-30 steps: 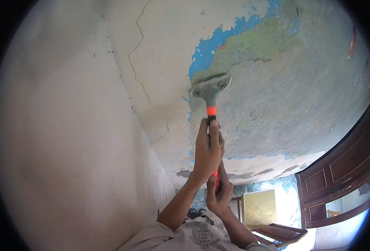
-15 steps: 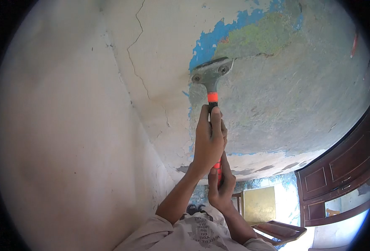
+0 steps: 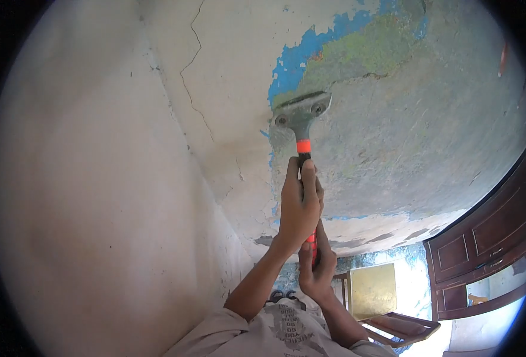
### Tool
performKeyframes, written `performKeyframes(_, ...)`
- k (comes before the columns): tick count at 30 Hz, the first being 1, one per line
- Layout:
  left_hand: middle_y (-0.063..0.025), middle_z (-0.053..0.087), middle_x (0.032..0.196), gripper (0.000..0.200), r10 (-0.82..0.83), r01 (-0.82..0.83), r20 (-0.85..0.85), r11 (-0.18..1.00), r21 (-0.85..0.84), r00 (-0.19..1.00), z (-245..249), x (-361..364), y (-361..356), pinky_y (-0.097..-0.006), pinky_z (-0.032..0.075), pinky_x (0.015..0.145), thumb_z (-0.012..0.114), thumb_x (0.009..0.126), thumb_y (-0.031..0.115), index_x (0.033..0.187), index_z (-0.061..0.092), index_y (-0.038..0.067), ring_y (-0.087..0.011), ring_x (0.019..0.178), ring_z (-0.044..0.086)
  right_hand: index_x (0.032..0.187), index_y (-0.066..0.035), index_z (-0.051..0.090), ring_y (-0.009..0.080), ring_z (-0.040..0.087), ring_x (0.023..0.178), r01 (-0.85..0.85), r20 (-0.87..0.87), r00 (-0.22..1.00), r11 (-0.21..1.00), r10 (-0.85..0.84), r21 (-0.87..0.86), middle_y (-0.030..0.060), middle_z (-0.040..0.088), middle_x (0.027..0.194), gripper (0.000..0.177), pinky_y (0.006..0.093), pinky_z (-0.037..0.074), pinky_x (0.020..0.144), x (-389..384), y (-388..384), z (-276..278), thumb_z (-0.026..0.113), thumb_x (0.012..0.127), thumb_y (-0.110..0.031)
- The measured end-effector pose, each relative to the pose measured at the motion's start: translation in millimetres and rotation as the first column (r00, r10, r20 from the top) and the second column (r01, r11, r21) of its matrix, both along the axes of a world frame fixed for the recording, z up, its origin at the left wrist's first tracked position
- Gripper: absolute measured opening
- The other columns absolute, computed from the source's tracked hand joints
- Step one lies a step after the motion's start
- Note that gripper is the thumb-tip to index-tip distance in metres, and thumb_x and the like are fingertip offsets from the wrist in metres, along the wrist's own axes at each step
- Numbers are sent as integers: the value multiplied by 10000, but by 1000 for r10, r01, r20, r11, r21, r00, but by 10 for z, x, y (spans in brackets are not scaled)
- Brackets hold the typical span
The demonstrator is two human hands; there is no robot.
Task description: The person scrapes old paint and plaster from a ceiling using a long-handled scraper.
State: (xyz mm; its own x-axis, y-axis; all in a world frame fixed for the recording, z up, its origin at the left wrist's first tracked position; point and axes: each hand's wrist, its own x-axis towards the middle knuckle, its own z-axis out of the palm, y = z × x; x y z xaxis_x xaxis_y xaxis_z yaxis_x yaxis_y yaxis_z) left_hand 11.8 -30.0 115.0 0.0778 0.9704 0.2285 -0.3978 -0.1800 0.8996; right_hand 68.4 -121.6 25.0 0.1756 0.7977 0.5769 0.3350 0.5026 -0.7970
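While both hands close around its handle, scraper (image 3: 301, 119) runs lengthwise away from me, blade against the wall (image 3: 393, 154) just below the blue paint (image 3: 291, 64); my left hand (image 3: 298, 208) sits nearer the blade, right hand (image 3: 316, 271) behind it.

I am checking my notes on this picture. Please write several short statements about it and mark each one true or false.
1. Both hands hold the scraper. True: the left hand grips above the right hand.
2. The blade points down to the floor. False: it points up, at the edge of the blue paint.
3. The scraper has an orange band below its head. True.
4. The long crack runs through the scraped grey area. False: it runs through the pale wall left of the scraper.
5. A dark wooden cabinet is at the right. True.
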Motion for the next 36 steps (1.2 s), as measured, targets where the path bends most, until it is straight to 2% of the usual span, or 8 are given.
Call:
performKeyframes(2, 72, 316, 589, 342, 1, -1, -6, 1000, 17, 1000, 8, -16, 17, -220, 224, 364, 418, 1093, 430, 992, 432, 104, -15, 419, 283, 1481, 135, 364, 118, 629, 616, -7, -11, 1000, 1000, 7, -21, 204, 711, 857, 541, 288, 485, 549, -1, 15, 24, 492, 1007, -93)
performKeyframes(4, 70, 318, 588, 347, -47, 47, 15, 999, 10, 999, 99, -65, 5, -219, 225, 363, 417, 1093, 435, 991, 432, 103, -15, 419, 291, 1482, 131, 366, 126, 645, 637, -61, -76, 996, 979, 47, -193, 222, 719, 900, 543, 293, 496, 561, -15, -76, 236, 498, 1005, -92)
performKeyframes(11, 66, 320, 587, 350, -11, 10, 7, 999, 32, 1000, 13, -39, 8, -219, 224, 364, 416, 1093, 438, 989, 434, 104, -20, 421, 292, 1485, 115, 376, 134, 641, 601, 0, 16, 1000, 1000, 0, 24, 218, 707, 821, 550, 298, 493, 546, -15, 37, 131, 515, 985, -64)
performKeyframes(16, 66, 322, 585, 337, -6, 6, 41, 1000, 21, 999, 34, -27, 32, -220, 226, 362, 404, 1097, 422, 983, 430, 106, -22, 422, 290, 1477, 127, 381, 138, 642, 584, -18, 12, 1000, 996, 19, -88, 218, 698, 784, 553, 290, 499, 550, 13, -2, 168, 525, 976, -61)
performKeyframes(20, 67, 320, 590, 324, -18, 17, 10, 999, 29, 1000, -203, -28, 28, -214, 232, 371, 406, 1098, 409, 982, 429, 107, -21, 428, 292, 1473, 132, 381, 134, 638, 578, 11, 51, 999, 999, -9, -46, 201, 697, 778, 557, 286, 492, 539, 36, 20, 15, 528, 977, -74)
performKeyframes(24, 69, 315, 590, 317, -23, 22, 28, 1000, 20, 999, 81, -67, 39, -216, 237, 372, 397, 1101, 401, 974, 424, 110, -24, 432, 292, 1470, 137, 383, 133, 643, 581, -7, -3, 1000, 999, 7, -32, 201, 708, 809, 558, 286, 496, 537, -27, 44, 114, 530, 974, -73)
performKeyframes(29, 69, 337, 618, 314, -26, 26, 14, 1000, -5, 1000, -119, -87, -1, -207, 240, 372, 409, 1098, 403, 976, 425, 114, -18, 444, 298, 1469, 137, 383, 142, 655, 602, 1, 28, 1000, 999, 0, -43, 205, 711, 831, 551, 288, 504, 555, -29, 6, -6, 522, 977, -69)
performKeyframes(36, 66, 338, 610, 310, -62, 60, 62, 998, 34, 996, 61, -93, 46, -211, 239, 367, 407, 1098, 400, 971, 420, 117, -22, 427, 291, 1475, 126, 383, 149, 657, 584, -5, 15, 1000, 999, 5, -45, 189, 714, 827, 551, 290, 510, 550, -26, 15, 131, 520, 974, -60)
